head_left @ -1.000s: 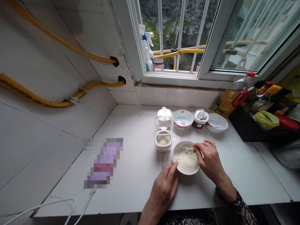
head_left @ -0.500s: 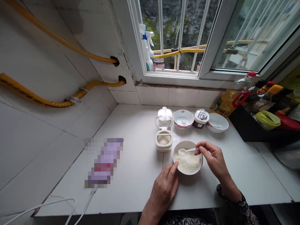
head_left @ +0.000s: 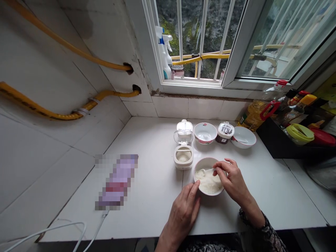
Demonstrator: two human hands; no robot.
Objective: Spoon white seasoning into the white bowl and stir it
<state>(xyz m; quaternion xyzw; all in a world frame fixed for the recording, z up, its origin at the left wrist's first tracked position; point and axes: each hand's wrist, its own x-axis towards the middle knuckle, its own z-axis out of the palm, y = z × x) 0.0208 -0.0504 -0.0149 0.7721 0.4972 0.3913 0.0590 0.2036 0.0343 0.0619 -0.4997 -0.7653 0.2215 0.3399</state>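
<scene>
A white bowl (head_left: 197, 167) holds pale, powdery or grainy material (head_left: 210, 184). Over its right side, my right hand (head_left: 232, 180) pinches the handle of a small white spoon (head_left: 209, 170), whose scoop end rests in the material at the upper left. My left hand (head_left: 183, 210) grips the bowl's lower left rim, its fingers close together. Just behind and left of the bowl stands a cream container (head_left: 183, 164) with its lid (head_left: 184, 129) flipped up and pale contents inside.
Behind are a flowered bowl (head_left: 205, 133), a dark jar with a clear lid (head_left: 225, 133) and another bowl (head_left: 244, 138) with a spoon. An oil bottle (head_left: 258, 108) and a black condiment box (head_left: 275, 143) stand at right. A blurred purple object (head_left: 118, 182) with a cable lies left.
My right hand has moved left and slightly down, lowering the spoon's scoop end into the pale material. My left hand has stayed at the rim.
</scene>
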